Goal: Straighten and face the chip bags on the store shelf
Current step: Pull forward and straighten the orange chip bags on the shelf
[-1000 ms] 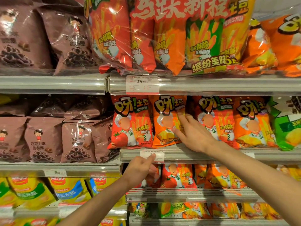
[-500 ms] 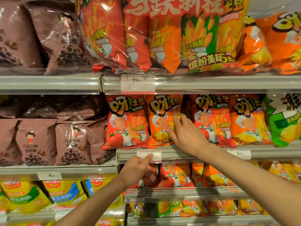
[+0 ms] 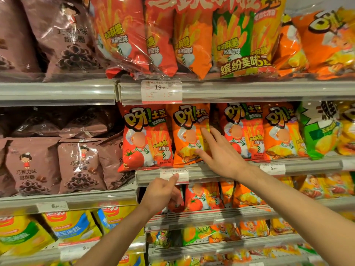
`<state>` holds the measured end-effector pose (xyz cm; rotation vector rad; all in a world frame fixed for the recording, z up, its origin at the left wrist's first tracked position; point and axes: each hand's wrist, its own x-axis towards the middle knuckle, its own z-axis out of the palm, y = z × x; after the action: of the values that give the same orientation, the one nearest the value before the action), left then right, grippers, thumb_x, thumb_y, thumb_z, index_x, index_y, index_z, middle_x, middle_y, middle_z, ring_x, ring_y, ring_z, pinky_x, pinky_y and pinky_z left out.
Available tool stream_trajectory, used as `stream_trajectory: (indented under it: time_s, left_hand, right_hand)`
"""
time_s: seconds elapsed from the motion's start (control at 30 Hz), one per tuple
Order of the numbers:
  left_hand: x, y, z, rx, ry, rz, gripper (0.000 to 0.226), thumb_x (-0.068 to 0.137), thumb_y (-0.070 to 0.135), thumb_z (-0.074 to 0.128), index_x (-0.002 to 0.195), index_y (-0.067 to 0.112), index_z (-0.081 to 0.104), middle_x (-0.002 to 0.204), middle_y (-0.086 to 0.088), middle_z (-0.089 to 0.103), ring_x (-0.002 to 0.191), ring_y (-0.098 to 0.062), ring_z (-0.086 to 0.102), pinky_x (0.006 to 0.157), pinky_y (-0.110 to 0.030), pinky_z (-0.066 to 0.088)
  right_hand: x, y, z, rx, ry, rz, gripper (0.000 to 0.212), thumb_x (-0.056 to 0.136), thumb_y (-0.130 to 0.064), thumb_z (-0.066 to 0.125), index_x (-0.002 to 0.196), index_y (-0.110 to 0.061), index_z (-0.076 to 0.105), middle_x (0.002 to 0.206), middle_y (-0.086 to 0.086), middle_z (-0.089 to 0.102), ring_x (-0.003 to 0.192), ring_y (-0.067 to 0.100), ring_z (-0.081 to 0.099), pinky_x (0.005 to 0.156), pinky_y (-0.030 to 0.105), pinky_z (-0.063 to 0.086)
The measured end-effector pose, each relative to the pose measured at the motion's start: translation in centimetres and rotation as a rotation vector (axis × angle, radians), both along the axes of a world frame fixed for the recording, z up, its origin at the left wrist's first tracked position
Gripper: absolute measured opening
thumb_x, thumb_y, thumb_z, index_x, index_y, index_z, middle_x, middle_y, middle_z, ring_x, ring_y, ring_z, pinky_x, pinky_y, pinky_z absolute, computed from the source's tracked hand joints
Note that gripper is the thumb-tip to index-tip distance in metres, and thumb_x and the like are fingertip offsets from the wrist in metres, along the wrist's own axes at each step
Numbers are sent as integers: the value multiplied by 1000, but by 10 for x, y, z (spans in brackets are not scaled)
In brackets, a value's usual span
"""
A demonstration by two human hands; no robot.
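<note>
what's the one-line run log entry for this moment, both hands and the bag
right hand: open, fingers on orange chip bag | left hand: thumb on price tag, fingers curled | bag: upright, facing out

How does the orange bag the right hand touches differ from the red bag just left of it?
The orange bag has the right hand with straight fingers on its front; the red bag is untouched. The red bag shows a tomato and leans slightly; the orange bag stands straighter. Both share the same logo, chef and shelf.

This is a shop. Long shelves (image 3: pixel 57 93) are packed with rows of bright chip bags (image 3: pixel 146 137), and little price tags (image 3: pixel 161 91) sit on the shelf edges.
</note>
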<state>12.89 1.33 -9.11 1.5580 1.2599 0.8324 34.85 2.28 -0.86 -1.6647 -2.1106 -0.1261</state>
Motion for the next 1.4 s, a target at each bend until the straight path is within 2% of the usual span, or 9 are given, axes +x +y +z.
stream_trajectory:
  time_s: [0.23, 0.37, 0.67, 0.8, 0.9, 1.0, 1.13, 1.27, 1.4]
  left_hand:
    - [8, 0, -19, 22, -75, 115, 65, 98, 56, 49, 62, 12, 79, 62, -7, 76, 72, -23, 75, 86, -44, 57]
    - [17, -15, -24, 36, -186, 132, 51, 103, 36, 52, 80, -2, 78, 66, -2, 77, 62, -18, 71, 68, -35, 55]
    - [95, -48, -20, 186, -135, 58, 18, 94, 32, 57, 87, 23, 70, 82, 4, 72, 77, -12, 69, 73, -34, 53]
    - [154, -60, -14, 253, -120, 77, 23, 95, 31, 56, 77, 17, 60, 70, -2, 59, 69, -13, 54, 64, -28, 40]
    - [207, -68, -19, 183, -234, 128, 32, 97, 28, 58, 82, 1, 67, 79, -23, 67, 70, -20, 61, 67, -29, 46]
    - [255, -67, -27, 75, -250, 206, 27, 102, 17, 57, 81, 8, 72, 77, -8, 75, 67, -14, 64, 64, -29, 51]
    - [293, -66, -27, 29, -185, 212, 32, 101, 20, 57, 73, 20, 72, 67, 6, 71, 62, -4, 67, 62, -27, 53]
    - [319, -63, -21, -89, -337, 217, 32, 103, 22, 54, 80, 0, 63, 72, -8, 59, 61, -11, 57, 50, -14, 45]
    - [326, -53, -17, -233, -436, 185, 38, 96, 45, 61, 84, 9, 67, 74, -8, 61, 57, -12, 56, 66, -33, 56]
  right_hand:
    - [13, -46, -28, -8, -39, 14, 72, 101, -51, 44, 159, -20, 17, 167, 7, 13, 153, 22, 14, 120, 32, 16]
    - [30, -73, -53, -25, -48, 12, 64, 101, -53, 42, 155, -21, 32, 167, 3, 16, 153, 21, 15, 124, 37, 16]
    - [106, -109, -86, 35, 282, -111, 58, 99, -52, 46, 149, -23, 42, 154, -4, 36, 144, 15, 32, 116, 37, 33]
    - [162, -120, -93, 47, 434, -173, 58, 98, -49, 52, 148, -23, 42, 138, -6, 49, 127, 10, 46, 99, 23, 35]
    - [214, -119, -94, 3, 448, -205, 62, 94, -60, 45, 147, -27, 42, 139, -4, 49, 128, 15, 47, 93, 25, 34]
    - [262, -113, -88, -67, 479, -229, 55, 97, -50, 53, 146, -27, 44, 141, -2, 50, 129, 20, 48, 94, 30, 36]
    - [309, -101, -81, 44, 382, -202, 48, 96, -30, 62, 140, -12, 53, 127, 11, 61, 118, 30, 56, 92, 32, 40]
    - [329, -88, -76, 129, 215, -176, 46, 93, -27, 65, 135, -11, 56, 111, 10, 63, 100, 31, 63, 83, 35, 49]
    - [328, -74, -75, 287, 103, -97, 37, 89, -23, 70, 123, -9, 65, 105, 8, 63, 93, 27, 65, 76, 36, 56]
